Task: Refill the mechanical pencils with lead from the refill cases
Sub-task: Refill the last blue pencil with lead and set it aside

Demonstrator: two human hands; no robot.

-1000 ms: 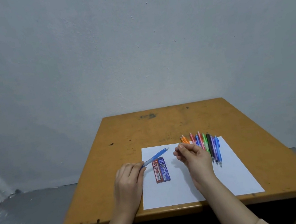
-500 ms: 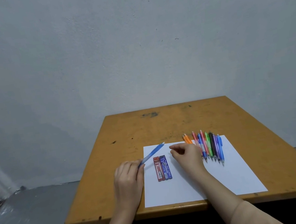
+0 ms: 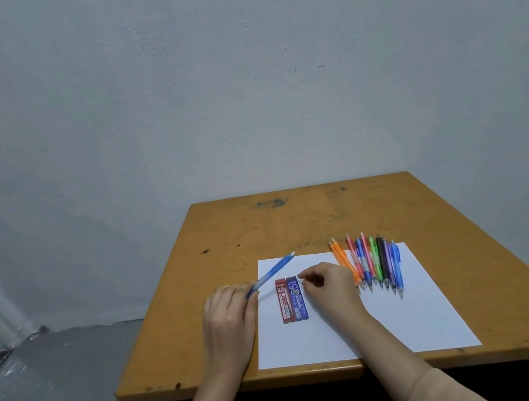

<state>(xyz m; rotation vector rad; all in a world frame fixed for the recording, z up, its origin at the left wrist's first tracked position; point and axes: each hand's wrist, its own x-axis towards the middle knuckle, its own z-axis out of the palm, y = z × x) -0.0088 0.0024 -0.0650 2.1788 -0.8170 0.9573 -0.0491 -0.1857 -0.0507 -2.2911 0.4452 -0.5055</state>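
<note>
Judging from the layout, the refilling was reckoned barely begun. One blue pencil was held slanting in the left hand, grip clenched round its lower end, over the left edge of the sheet of paper. The right hand was poised just beside the top of the blue refill case, fingers curled; whether anything was pinched in that grip could not be told. The red refill case lay touching the blue one. The row of coloured pencils was lined up further right, all judged outstanding. Everything was carried by a scuffed orange table, backed by a bare grey wall, with grey floor below.
</note>
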